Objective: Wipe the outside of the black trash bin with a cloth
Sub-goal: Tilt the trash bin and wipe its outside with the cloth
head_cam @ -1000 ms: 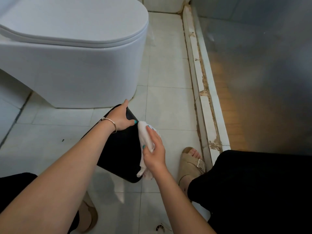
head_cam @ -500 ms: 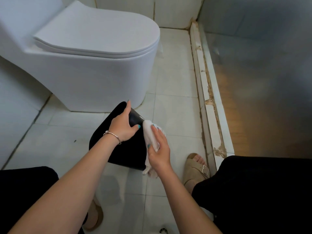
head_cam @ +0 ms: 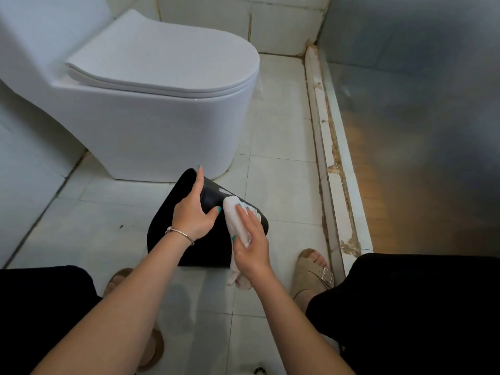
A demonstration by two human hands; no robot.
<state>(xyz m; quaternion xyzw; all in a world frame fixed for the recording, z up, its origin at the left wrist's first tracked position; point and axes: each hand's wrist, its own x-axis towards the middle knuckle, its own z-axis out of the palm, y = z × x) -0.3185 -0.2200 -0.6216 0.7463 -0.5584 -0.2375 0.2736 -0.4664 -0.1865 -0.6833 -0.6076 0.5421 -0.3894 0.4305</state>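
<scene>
So I'm crouching on the bathroom floor with the black plastic trash bin (head_cam: 194,247) sitting just below the middle of the frame, right in front of the white ceramic toilet (head_cam: 151,115) that fills the upper left. The bin is tipping away from me toward the toilet, its long axis running from its near end between my knees up to the far end. My left hand (head_cam: 193,212) is gripping that far end, fingers wrapping over the edge and thumb pressing the right face, keeping it steady. My right hand (head_cam: 250,240) is clutching the white bunched-up cloth (head_cam: 238,220) and pressing it flat against the bin's right side, just beside my left thumb. The cloth's loose tail is dangling below my palm. Since the wiping hand is sitting near the upper end, I'm guessing the stroke wants to run down along that side toward me.
</scene>
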